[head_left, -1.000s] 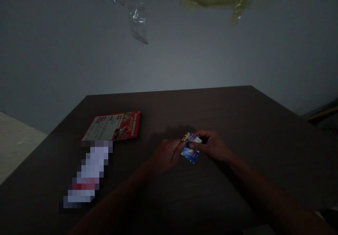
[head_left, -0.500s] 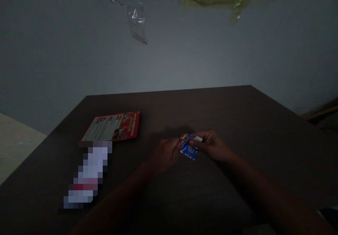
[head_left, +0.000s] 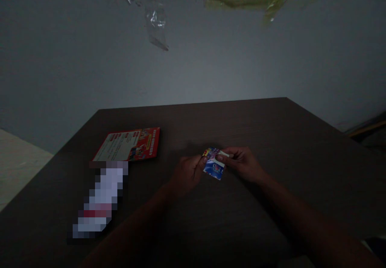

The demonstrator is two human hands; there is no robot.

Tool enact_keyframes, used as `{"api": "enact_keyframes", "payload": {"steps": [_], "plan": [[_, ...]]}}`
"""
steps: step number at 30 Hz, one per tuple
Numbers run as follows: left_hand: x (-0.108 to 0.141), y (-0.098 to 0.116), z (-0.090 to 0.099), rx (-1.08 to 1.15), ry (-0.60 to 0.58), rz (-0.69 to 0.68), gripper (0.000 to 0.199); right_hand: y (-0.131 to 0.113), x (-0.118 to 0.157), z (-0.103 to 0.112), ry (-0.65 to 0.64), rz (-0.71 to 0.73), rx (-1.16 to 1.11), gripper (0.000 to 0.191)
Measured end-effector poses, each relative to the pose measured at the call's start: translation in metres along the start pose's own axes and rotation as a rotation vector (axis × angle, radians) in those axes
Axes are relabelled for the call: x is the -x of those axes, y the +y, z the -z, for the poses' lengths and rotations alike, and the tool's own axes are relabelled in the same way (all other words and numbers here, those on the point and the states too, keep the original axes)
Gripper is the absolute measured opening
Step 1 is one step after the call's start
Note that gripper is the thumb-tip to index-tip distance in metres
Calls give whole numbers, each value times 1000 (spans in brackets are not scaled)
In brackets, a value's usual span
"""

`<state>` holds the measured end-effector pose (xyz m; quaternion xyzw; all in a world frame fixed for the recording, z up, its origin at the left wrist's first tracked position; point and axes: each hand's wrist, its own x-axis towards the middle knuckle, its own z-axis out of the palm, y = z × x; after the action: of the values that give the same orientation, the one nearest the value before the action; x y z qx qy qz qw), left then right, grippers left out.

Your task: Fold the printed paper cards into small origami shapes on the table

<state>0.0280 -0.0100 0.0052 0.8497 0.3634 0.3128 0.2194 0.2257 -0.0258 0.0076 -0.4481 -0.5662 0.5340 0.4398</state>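
A small blue packet (head_left: 214, 170) with yellow and purple print is held up between both hands, over the middle of the dark table. My left hand (head_left: 188, 171) pinches its left edge, thumb on top. On the other side, my right hand (head_left: 241, 163) grips the right edge between thumb and fingers. Something pale and narrow shows by the right thumb; what it is cannot be made out.
A red and white printed card or booklet (head_left: 129, 145) lies on the table (head_left: 235, 119) at the left. Nearer stands a blurred-out whitish item (head_left: 101, 199). Behind the table is a grey wall (head_left: 193, 67) with tape on it.
The packet has shifted slightly left and tilted, so its blue face looks flatter and wider. My left hand has moved a little left. Both hands still hold the packet.
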Motion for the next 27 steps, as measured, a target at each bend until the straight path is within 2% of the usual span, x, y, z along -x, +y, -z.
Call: {"api": "enact_keyframes", "payload": {"steps": [5,9,13,19,25,27], "plan": [[1,-1,0,6,-6,26,37,0,1,0,46,27,-3,32],[1,-1,0,0,-27,-4,36,0,2,0,89,91,104,26],[1,1,0,6,4,-17,37,2,2,-1,153,137,180,21],[1,-2,-1,12,14,-6,38,0,0,-1,189,56,147,22],[2,-3,-1,21,14,-5,38,-2,1,0,177,105,185,24],[2,-2,0,57,17,0,39,-3,1,-1,182,80,146,25]]}}
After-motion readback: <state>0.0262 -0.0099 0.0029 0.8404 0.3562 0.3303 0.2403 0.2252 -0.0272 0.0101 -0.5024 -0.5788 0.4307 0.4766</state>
